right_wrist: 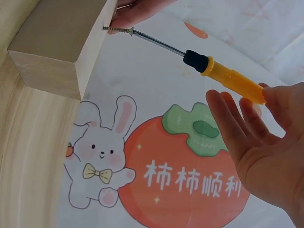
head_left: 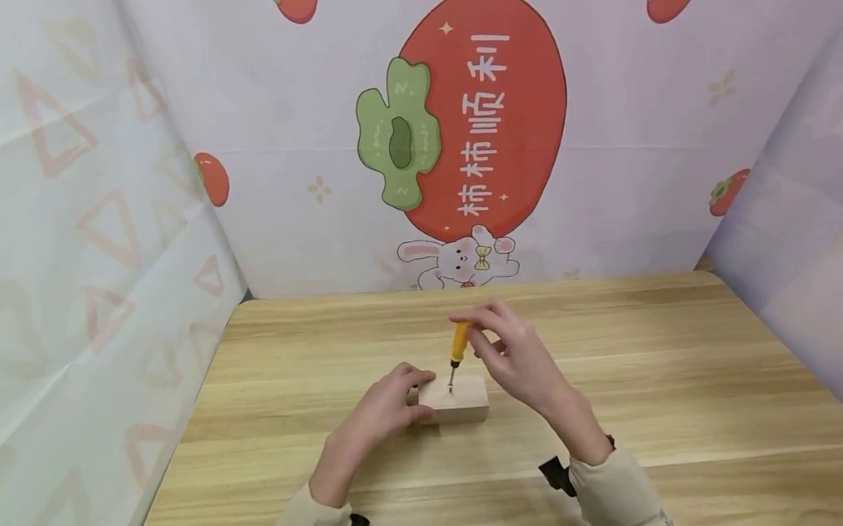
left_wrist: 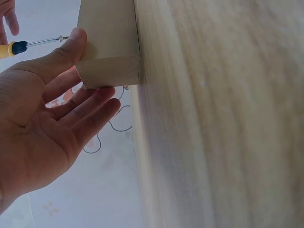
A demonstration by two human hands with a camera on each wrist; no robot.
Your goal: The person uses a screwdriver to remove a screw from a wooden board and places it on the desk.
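Observation:
A pale wooden block (head_left: 466, 404) lies on the table, and my left hand (head_left: 389, 402) grips its left end between thumb and fingers. In the left wrist view the thumb of my left hand (left_wrist: 52, 114) presses one edge of the block (left_wrist: 110, 33). A metal screw (right_wrist: 118, 30) stands in the block's upper face, most of its thread showing. The tip of a yellow-handled screwdriver (right_wrist: 232, 80) meets the screw head. My right hand (head_left: 514, 353) pinches the end of that handle, its other fingers held away. The screwdriver leans slightly to the right in the head view.
The wood-grain table (head_left: 674, 391) spreads around both hands. Behind it hangs a printed backdrop (head_left: 298, 232) with persimmons and a rabbit, and cloth sides (head_left: 45, 346) close in left and right. Black straps (head_left: 556, 477) sit at the wrists by beige sleeves.

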